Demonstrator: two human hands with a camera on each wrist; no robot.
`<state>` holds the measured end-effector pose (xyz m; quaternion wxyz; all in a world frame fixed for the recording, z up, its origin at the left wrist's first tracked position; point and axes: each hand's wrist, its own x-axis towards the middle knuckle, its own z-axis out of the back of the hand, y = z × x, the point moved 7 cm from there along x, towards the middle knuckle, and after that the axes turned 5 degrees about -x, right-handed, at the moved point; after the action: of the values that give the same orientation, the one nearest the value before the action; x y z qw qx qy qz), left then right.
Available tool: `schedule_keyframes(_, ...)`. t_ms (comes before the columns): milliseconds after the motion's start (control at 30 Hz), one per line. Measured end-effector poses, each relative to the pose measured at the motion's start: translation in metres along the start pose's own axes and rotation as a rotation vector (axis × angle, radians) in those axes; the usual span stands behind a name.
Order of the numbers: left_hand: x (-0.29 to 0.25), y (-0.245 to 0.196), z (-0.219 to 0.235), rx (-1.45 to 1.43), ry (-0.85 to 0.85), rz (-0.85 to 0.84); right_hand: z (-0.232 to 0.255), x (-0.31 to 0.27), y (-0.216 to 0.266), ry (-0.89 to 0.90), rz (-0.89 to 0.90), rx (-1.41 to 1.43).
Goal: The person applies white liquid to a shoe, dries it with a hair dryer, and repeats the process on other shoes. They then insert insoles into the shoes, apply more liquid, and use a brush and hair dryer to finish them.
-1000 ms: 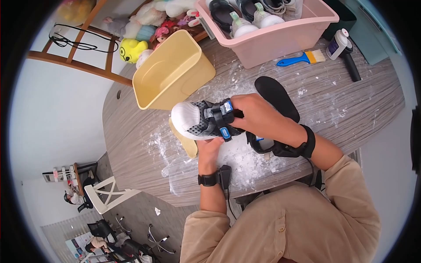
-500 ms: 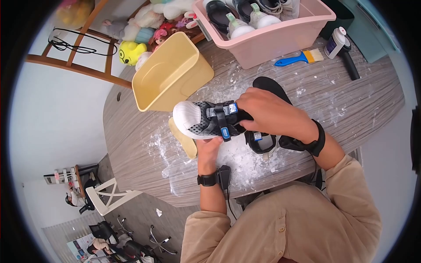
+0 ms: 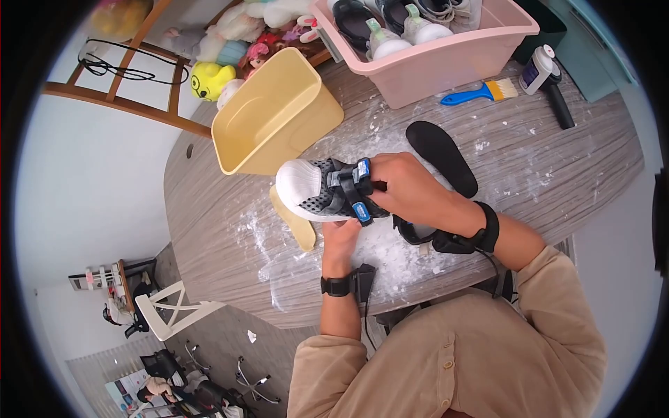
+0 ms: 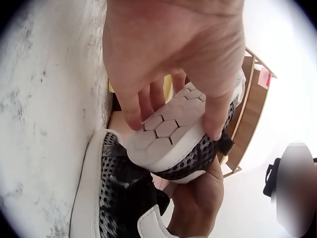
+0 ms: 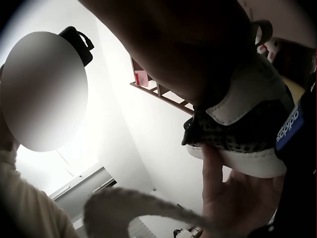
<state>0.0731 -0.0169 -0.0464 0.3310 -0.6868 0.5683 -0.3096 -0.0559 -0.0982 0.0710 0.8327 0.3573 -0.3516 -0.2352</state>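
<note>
While L hand [image 3: 340, 239] holds blk/wht shoe [image 3: 326, 189], R hand [image 3: 412, 182] touches it.

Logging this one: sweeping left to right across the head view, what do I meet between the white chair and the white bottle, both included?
White chair → yellow insole → held shoe → black insole → blue-handled brush → white bottle.

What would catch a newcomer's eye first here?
Probably the black-and-white mesh sneaker, with the left hand under its sole and the right hand at its opening. Next, white residue scattered over the wood-grain table. Then the pink bin of shoes and the yellow bin along the table's far side.
</note>
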Motion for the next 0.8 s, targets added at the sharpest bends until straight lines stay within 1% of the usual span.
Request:
schedule_keyframes(67,-0.001,-0.001,0.0,0.013,0.005,0.008,0.0,-0.001,0.001,-0.054,0.01,0.037)
schedule_keyframes(200,-0.003,-0.004,0.002,0.042,0.028,-0.008,0.001,-0.003,0.003,-0.054,-0.001,0.026)
schedule_keyframes(300,-0.002,-0.004,0.0,0.096,-0.026,0.006,0.001,-0.003,0.003,-0.055,0.001,0.033)
schedule_keyframes(467,0.0,-0.007,-0.009,0.049,-0.029,0.022,0.003,-0.004,0.007,-0.049,0.025,-0.022)
schedule_keyframes(567,-0.001,0.002,0.003,-0.017,-0.035,0.035,0.003,-0.004,0.014,-0.087,0.07,-0.077)
schedule_keyframes(667,-0.001,0.0,0.008,-0.069,-0.041,0.032,0.004,-0.004,0.014,0.004,0.029,-0.071)
schedule_keyframes(800,0.0,-0.005,0.011,-0.054,-0.033,0.048,0.005,-0.004,0.015,0.258,0.018,-0.103)
